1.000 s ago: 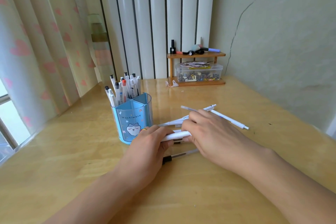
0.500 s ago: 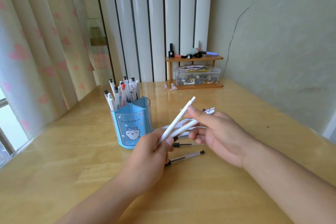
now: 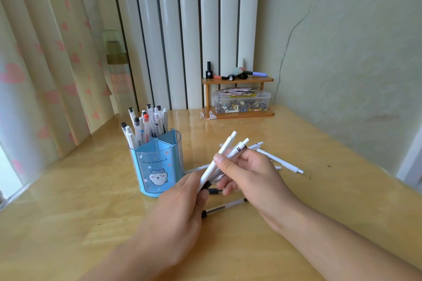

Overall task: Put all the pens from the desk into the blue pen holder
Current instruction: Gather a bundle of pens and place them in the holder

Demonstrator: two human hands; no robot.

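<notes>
A blue pen holder (image 3: 157, 166) with a cat picture stands left of centre on the desk, several pens upright in its back compartment. Just right of it, above the desk, both hands share a small bundle of white pens (image 3: 225, 151) that tilts up to the right. My left hand (image 3: 180, 207) grips the bundle's lower end, and my right hand (image 3: 249, 173) pinches its upper part. On the desk lie a clear pen with a black cap (image 3: 225, 206) under the hands and a white pen (image 3: 279, 161) to the right. More pens are partly hidden behind my right hand.
A small wooden shelf (image 3: 237, 98) with a clear box of small items stands at the back of the wooden desk (image 3: 68, 212). Curtains hang on the left; a wall runs along the right edge.
Both hands have lifted the white pens off the desk and tilted them upward. The bundle now sits closer together between the two hands.
</notes>
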